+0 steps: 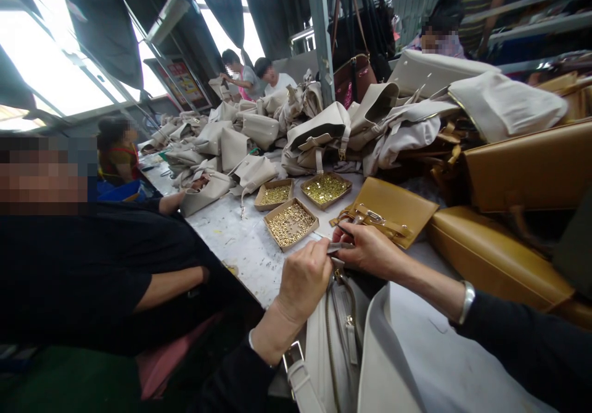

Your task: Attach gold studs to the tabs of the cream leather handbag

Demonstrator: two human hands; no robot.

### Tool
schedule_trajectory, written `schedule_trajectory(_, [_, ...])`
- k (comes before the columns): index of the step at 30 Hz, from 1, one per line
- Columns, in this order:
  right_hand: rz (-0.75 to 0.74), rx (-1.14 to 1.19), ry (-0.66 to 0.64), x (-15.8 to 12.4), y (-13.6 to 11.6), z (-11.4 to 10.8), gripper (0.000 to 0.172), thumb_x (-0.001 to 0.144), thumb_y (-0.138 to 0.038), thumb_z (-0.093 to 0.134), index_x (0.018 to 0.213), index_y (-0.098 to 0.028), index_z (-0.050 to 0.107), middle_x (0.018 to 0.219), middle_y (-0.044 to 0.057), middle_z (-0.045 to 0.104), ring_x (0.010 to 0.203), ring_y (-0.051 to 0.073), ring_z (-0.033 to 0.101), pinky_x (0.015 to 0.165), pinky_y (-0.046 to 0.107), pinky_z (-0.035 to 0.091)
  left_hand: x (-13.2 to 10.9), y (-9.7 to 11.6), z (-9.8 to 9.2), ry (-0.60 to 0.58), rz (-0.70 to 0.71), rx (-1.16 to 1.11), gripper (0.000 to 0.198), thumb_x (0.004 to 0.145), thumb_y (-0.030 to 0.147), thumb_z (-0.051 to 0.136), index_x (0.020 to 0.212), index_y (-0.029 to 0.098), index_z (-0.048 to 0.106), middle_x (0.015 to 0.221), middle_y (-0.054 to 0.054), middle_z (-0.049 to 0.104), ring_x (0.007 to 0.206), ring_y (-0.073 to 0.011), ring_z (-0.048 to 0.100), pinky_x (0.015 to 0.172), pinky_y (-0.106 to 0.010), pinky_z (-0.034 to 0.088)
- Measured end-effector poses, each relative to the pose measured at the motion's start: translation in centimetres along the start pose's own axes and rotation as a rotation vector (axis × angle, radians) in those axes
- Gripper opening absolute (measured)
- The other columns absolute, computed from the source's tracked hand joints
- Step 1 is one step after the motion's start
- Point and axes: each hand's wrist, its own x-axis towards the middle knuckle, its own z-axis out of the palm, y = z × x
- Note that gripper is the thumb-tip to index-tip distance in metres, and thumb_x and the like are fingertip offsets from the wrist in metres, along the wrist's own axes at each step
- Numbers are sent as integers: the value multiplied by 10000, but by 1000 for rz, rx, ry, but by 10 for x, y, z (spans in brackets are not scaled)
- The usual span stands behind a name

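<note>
The pale bag (319, 345) lies near, below the left hand (303, 277) and right hand (372, 249). Both pinch a small grey strip (338, 247), hard to see, likely to steady it. Gold bits (289, 223) sit farther left, handy.

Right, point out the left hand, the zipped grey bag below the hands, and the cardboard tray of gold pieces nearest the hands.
Left hand (304, 275): head view, back of the hand.
Zipped grey bag (341, 360): head view, panel beside the long zip.
Nearest cardboard tray (301, 233): head view, near wall.
</note>
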Motion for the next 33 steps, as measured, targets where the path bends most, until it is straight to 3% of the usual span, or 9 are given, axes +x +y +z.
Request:
schedule_trajectory(3, [3,22,-3,2,3,2,134,745,-207,645,876,-233,634,695,-32,660,624,151,579,578,247,361,1,-1,2,33,-52,-144,293,855,47,565,1092,144,708,945,-82,763,864,-231,724,787,-326,557])
schedule_trajectory(5, [7,50,-20,4,5,3,122,750,-228,656,870,-229,637,696,-30,663,624,152,580,577,250,367,3,-3,3,51,-158,-304,273,843,55,583,1035,176,734,948,-52,779,851,-200,723,793,-294,539])
schedule_trajectory(9, [12,99,-64,8,9,2,118,754,-269,669,856,-221,635,679,-29,652,622,153,571,569,254,371,7,-5,8,4,-402,-555,230,793,95,612,923,198,773,774,9,755,650,-139,650,635,-236,482])
schedule_trajectory(17, [11,92,-101,7,14,2,140,762,-299,686,851,-224,608,647,-49,599,604,138,516,549,246,343,10,-5,15,-23,-595,-863,207,737,117,622,879,148,770,816,-29,772,698,-159,677,641,-234,503])
schedule_trajectory(21, [24,117,-101,8,15,4,125,774,-275,668,858,-223,590,672,-47,610,618,138,520,553,242,351,9,-2,5,-52,-489,-650,224,787,106,627,944,192,762,823,-6,759,712,-154,670,670,-240,503])
schedule_trajectory(27, [-10,22,-88,7,5,-2,135,742,-180,616,868,-217,584,718,-41,620,678,146,544,616,250,371,13,1,-12,-142,-92,-153,269,858,45,558,1065,164,683,1035,-79,734,938,-234,693,840,-349,552])
schedule_trajectory(33, [-26,-73,-96,5,-3,-8,151,732,-168,628,864,-215,569,702,-39,627,644,141,535,594,249,350,15,-3,-14,-211,57,-22,233,896,47,507,1056,133,653,958,-99,731,918,-248,708,829,-383,588])
